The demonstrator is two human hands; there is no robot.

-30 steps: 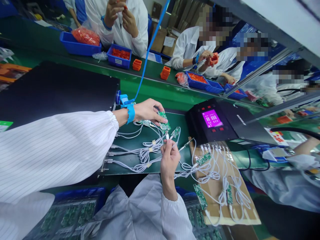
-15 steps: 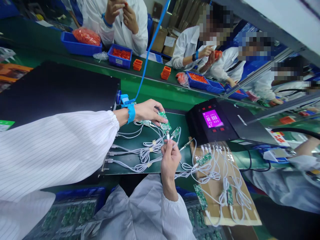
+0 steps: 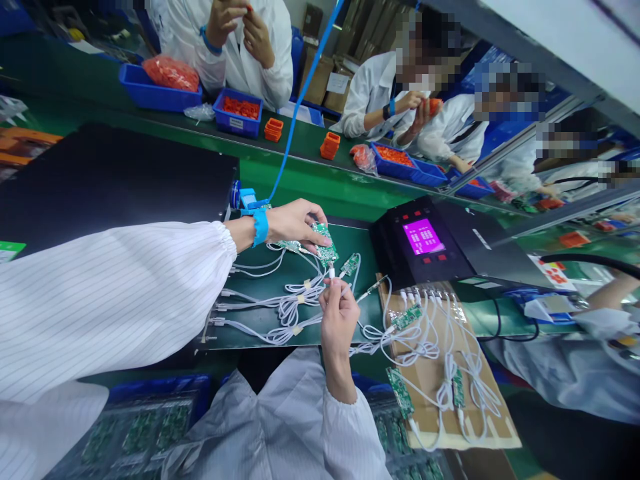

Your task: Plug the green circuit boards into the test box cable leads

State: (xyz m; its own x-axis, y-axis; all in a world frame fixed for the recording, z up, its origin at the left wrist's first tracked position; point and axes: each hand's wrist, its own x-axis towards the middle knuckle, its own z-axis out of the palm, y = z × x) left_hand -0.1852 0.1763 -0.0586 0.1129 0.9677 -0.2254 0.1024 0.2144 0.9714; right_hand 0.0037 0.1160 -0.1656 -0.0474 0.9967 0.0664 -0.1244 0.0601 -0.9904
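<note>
My left hand [image 3: 293,223], with a blue wrist strap, pinches a small green circuit board [image 3: 325,245] over a dark green mat [image 3: 250,333]. Just below it, my right hand [image 3: 337,313] is closed on the plug of a white cable [image 3: 332,273], whose tip almost touches the board's lower end. A second small board [image 3: 350,264] lies beside them on the mat. Several bundled white cables [image 3: 293,307] spread over the mat under both hands.
A black tester with a pink screen [image 3: 424,238] stands to the right, white cables running from it over a cardboard sheet [image 3: 500,427] with boards. Blue trays of boards [image 3: 150,427] sit near me. Across the green conveyor, people in white coats handle orange parts by blue bins [image 3: 237,110].
My two hands have stayed almost still, the plug held just under the board. A person across the conveyor has shifted an orange part between their hands.
</note>
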